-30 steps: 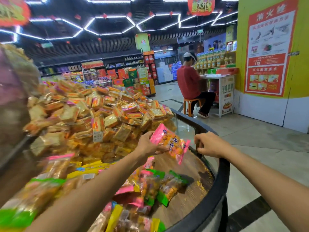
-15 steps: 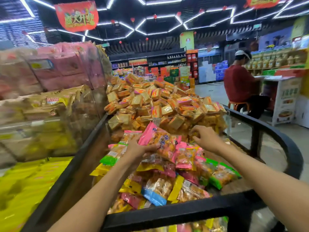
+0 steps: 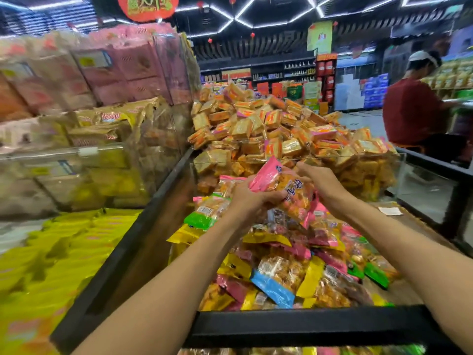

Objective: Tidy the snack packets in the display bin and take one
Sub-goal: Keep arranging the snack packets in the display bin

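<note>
A pink-topped snack packet [image 3: 286, 190] with orange pieces inside hangs above the pile, and my left hand [image 3: 252, 198] grips its left side. On the packet's right side, my right hand [image 3: 321, 183] has its fingers behind the upper edge. Under both hands lies a heap of mixed snack packets [image 3: 294, 265] in pink, yellow, green and blue. The heap fills the display bin [image 3: 307, 326], which has a black rim close to me.
Behind a clear divider rises a mound of orange and yellow square packets [image 3: 281, 134]. Yellow packets [image 3: 51, 265] fill the bin on the left, with clear boxes of pink and gold packs [image 3: 89, 111] above. A person in a red shirt [image 3: 414, 111] sits at the right.
My view swung left from the bin's round edge onto the pile. My right hand left the rim and came to the pink packet, which my left hand keeps holding.
</note>
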`<state>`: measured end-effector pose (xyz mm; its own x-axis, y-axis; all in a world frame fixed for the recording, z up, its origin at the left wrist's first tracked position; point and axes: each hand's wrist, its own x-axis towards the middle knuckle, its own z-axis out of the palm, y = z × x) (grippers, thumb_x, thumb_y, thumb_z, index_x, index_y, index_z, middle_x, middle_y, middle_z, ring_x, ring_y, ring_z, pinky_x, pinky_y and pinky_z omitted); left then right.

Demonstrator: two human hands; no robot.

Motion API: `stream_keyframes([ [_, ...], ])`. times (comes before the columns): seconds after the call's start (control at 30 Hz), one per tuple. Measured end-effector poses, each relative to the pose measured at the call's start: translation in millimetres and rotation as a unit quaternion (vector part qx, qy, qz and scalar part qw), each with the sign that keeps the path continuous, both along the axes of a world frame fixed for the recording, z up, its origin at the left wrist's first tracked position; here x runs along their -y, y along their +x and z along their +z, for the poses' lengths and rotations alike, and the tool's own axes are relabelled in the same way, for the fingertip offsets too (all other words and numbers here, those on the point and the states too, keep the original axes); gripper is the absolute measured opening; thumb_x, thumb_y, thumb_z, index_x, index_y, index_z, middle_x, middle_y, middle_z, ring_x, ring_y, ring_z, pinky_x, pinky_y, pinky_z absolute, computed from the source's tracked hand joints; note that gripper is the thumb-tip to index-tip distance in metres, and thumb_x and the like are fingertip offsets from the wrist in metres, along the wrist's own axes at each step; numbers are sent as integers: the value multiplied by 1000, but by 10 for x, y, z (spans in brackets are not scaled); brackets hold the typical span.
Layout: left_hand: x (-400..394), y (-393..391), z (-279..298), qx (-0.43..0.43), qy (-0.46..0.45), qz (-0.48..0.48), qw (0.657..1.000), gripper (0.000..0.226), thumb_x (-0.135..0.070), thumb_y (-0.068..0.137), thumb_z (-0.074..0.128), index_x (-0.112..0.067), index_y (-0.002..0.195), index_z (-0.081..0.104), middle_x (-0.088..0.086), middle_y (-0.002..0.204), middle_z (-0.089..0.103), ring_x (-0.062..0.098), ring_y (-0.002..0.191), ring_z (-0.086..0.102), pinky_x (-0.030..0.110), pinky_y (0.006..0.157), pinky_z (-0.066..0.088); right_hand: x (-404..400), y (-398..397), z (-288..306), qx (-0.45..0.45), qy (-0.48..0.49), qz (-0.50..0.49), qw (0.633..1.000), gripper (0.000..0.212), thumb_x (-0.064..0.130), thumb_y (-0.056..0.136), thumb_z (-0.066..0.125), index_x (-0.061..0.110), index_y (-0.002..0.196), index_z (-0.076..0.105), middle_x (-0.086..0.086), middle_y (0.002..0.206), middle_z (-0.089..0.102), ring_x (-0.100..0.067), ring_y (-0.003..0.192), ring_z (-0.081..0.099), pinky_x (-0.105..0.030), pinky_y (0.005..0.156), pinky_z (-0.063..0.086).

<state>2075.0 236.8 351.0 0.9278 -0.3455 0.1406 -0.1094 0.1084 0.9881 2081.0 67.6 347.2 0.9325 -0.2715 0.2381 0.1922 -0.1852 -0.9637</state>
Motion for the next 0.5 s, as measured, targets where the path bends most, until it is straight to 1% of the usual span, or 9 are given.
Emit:
stream_keyframes([
  [0.03, -11, 14, 7, 6, 1, 1, 1000, 33, 9, 71, 74, -4, 98, 59, 7, 76, 63, 13, 60, 64, 18, 50, 51, -9, -12, 2, -6, -6, 7, 1000, 32, 35, 96, 52, 8, 87, 66, 0, 76, 59, -15, 71, 53, -31, 67, 40],
  [0.07, -26, 34, 7, 8, 4, 6, 1000, 35, 8, 69, 76, -6, 97, 60, 7, 79, 65, 17, 68, 66, 23, 60, 56, 1, -16, -15, -7, -11, 16, 1000, 33, 36, 94, 55, 7, 81, 66, 2, 73, 59, -12, 68, 52, -29, 65, 39],
  [0.1, -42, 55, 7, 9, 6, 8, 1000, 37, 7, 68, 77, -10, 96, 61, 8, 82, 67, 21, 76, 67, 27, 69, 58, 18, -23, -20, -7, -16, 26, 999, 38, 37, 93, 57, 4, 77, 68, 2, 72, 61, -9, 65, 53, -26, 63, 39],
  [0.13, -59, 73, 11, 5, 3, 10, 1000, 38, 6, 67, 78, -13, 96, 62, 8, 85, 69, 22, 80, 69, 30, 75, 58, 44, -33, -18, -5, -21, 36, 999, 45, 38, 92, 59, -4, 78, 68, -2, 73, 63, -8, 63, 55, -24, 62, 41],
  [0.2, -82, 88, 14, -8, -8, 9, 1000, 39, 5, 67, 79, -14, 96, 62, 8, 87, 71, 20, 80, 70, 29, 77, 57, 74, -90, -15, -7, -20, 54, 998, 63, 41, 88, 61, -22, 91, 59, -16, 72, 59, -13, 56, 55, -16, 54, 46],
  [0.27, -82, 80, 18, -17, -18, 10, 1000, 35, 4, 69, 78, -14, 94, 62, 9, 89, 71, 20, 80, 70, 29, 78, 57, 82, -139, -6, -10, -24, 71, 997, 70, 43, 86, 64, -25, 97, 53, -18, 72, 50, -20, 52, 47, -15, 46, 43],
  [0.33, -70, 50, 40, -40, -42, 18, 998, 32, 4, 72, 76, -13, 94, 60, 8, 90, 70, 18, 78, 69, 26, 73, 58, 92, -177, 10, -29, -12, 95, 995, 58, 39, 85, 66, -18, 92, 62, -16, 72, 56, -14, 47, 47, -20, 47, 38],
  [0.43, -74, 60, 57, -76, -89, 45, 992, 31, 3, 76, 73, -12, 96, 55, 9, 95, 68, 13, 72, 68, 18, 56, 54, 106, -179, 8, -57, 0, 136, 989, 41, 35, 80, 71, -5, 89, 70, -13, 82, 65, -21, 68, 56, -29, 65, 41],
  [0.5, -85, 78, 53, -78, -84, 59, 992, 38, 2, 76, 74, -12, 103, 52, 13, 111, 64, 13, 79, 66, 15, 51, 52, 83, -176, 9, -70, 24, 156, 985, 24, 29, 82, 69, 5, 86, 71, -8, 79, 66, -21, 72, 60, -29, 72, 45],
])
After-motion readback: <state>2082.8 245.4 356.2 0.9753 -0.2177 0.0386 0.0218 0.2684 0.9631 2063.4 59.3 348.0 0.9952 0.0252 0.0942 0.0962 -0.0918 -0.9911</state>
